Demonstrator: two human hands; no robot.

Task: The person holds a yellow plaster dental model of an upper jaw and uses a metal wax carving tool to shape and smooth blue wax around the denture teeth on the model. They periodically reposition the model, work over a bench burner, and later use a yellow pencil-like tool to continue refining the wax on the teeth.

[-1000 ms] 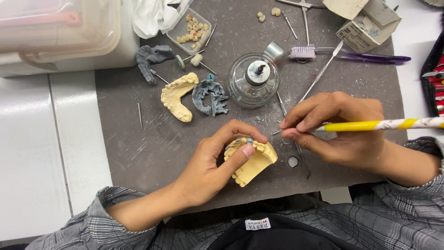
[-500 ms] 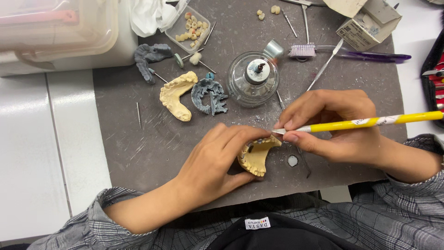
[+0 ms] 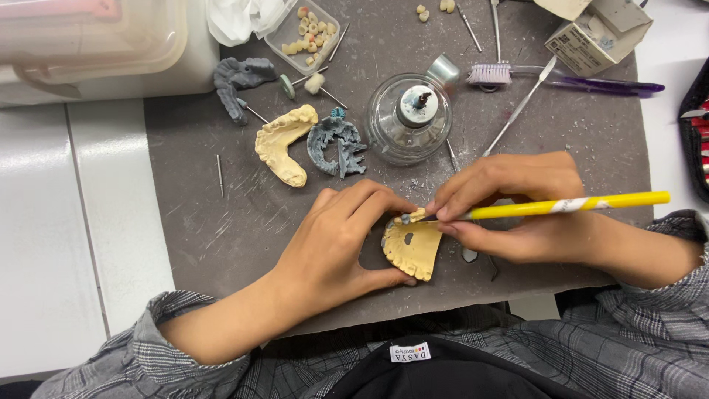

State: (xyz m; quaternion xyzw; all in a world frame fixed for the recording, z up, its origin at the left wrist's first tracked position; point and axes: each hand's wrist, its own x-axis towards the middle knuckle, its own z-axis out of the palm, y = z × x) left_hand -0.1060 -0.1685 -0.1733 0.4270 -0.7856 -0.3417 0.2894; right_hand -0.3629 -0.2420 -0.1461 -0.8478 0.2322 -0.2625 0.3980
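Near front edge of tabletop [image 3: 221, 244]: left hand [image 3: 332, 244] grip pinching yellow dental cast [image 3: 412, 247]; right hand [image 3: 517, 207] grip pinching yellow tool [image 3: 569, 205]. Steady cast, light strokes.

Bright even overhead light, soft shadows under hands, glare on white table [image 3: 88, 222], edges perhaps slightly soft

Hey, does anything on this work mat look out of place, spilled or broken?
Nothing looks broken or spilled. The grey mat is scratched and dusted with pale crumbs, and loose burs, casts and tools lie scattered. The left hand holds a yellow dental cast while the right hand works it with a yellow-handled tool.
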